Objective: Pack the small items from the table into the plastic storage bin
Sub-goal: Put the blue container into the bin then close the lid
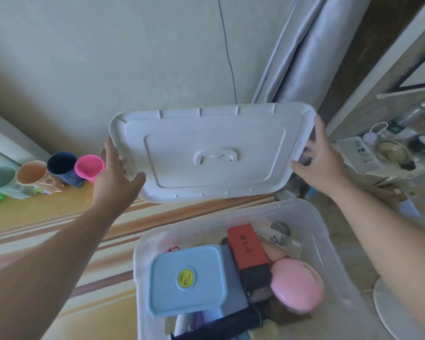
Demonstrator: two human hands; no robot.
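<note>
- While the clear plastic storage bin (314,217) sits open on the striped yellow tabletop (59,217), I hold its white rectangular plastic lid (206,153) in the air just beyond the bin's far rim, tilted toward the camera.
- My left hand (115,173) grasps the lid's left edge, thumb curled over the top face and fingers hidden behind it.
- My right hand (322,163) clasps the lid's right edge, fingers wrapped around the rim.
- Inside the bin lie the packed items: a light-blue square container with a yellow-green valve (187,278) at the near left, a red rectangular box with printed characters (245,246) in the middle, a pink oval case (297,283) at the right, and a black cylindrical item (221,325) along the near side.
- Left of the bin, at the table's far edge, stand four plastic cups in a row: a green cup (0,177), an orange cup (32,173), a navy cup (62,165) and a pink cup (88,168).
- Right of the bin, a cluttered shelf (390,153) holds bottles and small jars, too blurred to identify.
</note>
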